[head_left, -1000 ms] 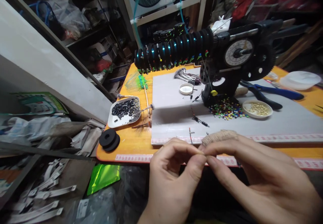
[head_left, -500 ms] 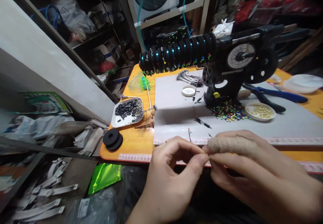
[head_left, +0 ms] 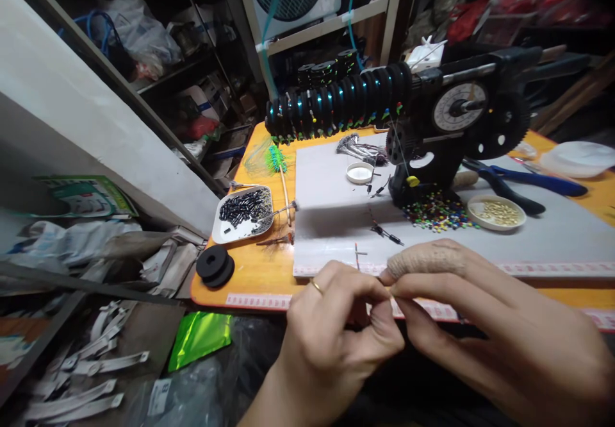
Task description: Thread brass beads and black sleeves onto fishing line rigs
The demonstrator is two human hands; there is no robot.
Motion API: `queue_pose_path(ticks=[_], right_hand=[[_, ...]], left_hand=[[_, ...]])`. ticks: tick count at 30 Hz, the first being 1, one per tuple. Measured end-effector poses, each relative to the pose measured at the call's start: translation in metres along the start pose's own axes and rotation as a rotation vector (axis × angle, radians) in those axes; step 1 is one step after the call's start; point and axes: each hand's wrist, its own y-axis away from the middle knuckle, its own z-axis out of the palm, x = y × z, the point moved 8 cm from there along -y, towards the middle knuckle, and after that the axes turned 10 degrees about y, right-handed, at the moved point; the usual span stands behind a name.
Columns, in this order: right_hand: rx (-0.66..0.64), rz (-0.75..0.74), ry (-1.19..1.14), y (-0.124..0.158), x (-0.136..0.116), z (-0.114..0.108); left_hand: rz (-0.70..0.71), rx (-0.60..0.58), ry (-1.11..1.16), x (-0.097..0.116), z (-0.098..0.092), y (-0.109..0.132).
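Observation:
My left hand (head_left: 336,331), with a ring on one finger, is closed in a pinch at the front edge of the table. Its fingertips meet those of my right hand (head_left: 480,311), which is also pinched and has a finger wrapped in beige tape. Whatever lies between the fingertips is too small and too covered to make out. Just beyond my left knuckles a thin reddish-and-dark piece (head_left: 357,257) sticks up. On the grey board (head_left: 327,247) past the hands lies a short dark rig piece (head_left: 387,235) with thin wire ends.
A black winding machine (head_left: 459,108) carries a row of black foam spools (head_left: 341,103). Below it are loose coloured beads (head_left: 437,212), a dish of gold beads (head_left: 497,213) and blue-handled pliers (head_left: 538,182). At left stand a tray of black tubes (head_left: 243,212) and a black spool (head_left: 214,265).
My left thumb has bent and shifted lower, and the left hand has turned so its ring shows. My right fingers have risen slightly. The fingertips stay together.

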Motion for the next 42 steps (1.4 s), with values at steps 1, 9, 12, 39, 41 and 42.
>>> queue_pose_path(ticks=[1,9,12,39,41,42], right_hand=[[-0.003,-0.027,0.022,0.0,-0.001,0.001],[0.077,0.012,0.036,0.005,-0.001,-0.002],[0.215,0.201,0.107,0.02,0.007,-0.013],[0.064,0.402,-0.229,0.035,0.011,0.011],[0.038,0.435,-0.261,0.037,0.013,0.014],[0.016,0.453,-0.288,0.038,0.013,0.017]], left_hand=[[-0.122,0.031,0.093,-0.008,0.0,-0.001],[-0.812,0.117,0.971,-0.053,0.03,0.025],[-0.838,0.123,0.965,-0.052,0.033,0.025],[-0.137,0.164,0.129,-0.014,0.006,0.029],[-0.071,0.186,0.106,-0.011,0.004,0.027],[-0.084,0.214,0.138,-0.013,0.004,0.029]])
